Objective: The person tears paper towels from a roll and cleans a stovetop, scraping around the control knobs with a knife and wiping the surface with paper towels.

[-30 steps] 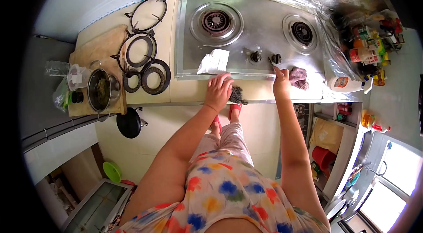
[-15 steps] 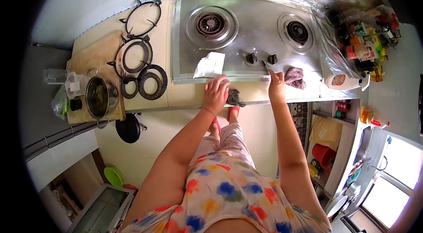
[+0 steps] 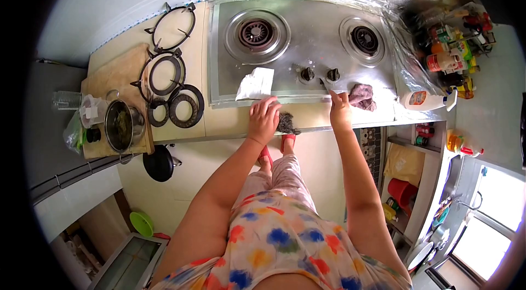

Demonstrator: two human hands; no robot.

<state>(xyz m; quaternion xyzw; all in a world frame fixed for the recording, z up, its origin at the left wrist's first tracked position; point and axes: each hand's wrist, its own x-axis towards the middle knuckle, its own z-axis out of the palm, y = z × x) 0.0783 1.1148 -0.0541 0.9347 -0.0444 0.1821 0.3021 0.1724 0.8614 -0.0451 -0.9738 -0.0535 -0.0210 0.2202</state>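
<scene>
My left hand (image 3: pixel 264 119) rests on the counter at the front edge of the steel gas stove (image 3: pixel 307 21), its fingers stretched out and holding nothing. Beside it lies a dark scouring pad (image 3: pixel 286 123). A crumpled white paper sheet (image 3: pixel 256 84) lies on the stove just above that hand. My right hand (image 3: pixel 341 110) pinches a thin, dark-tipped tool (image 3: pixel 324 87), whose exact kind is too small to make out. The tool's tip is at the stove surface below the two black knobs (image 3: pixel 333 74). Right of this hand is a folded purple-brown cloth (image 3: pixel 362 97).
Pan supports (image 3: pixel 174 27) and burner rings (image 3: pixel 187 106) lie on the left counter. A pot (image 3: pixel 121 128) stands on a wooden board (image 3: pixel 118 73). A white spray bottle (image 3: pixel 421 100) lies right of the stove, with seasoning bottles (image 3: pixel 442 61) behind it.
The view has shifted slightly, moving the stove a little left in the picture. My right hand's tool still points at the area below the knobs; my left hand stays at the stove's edge.
</scene>
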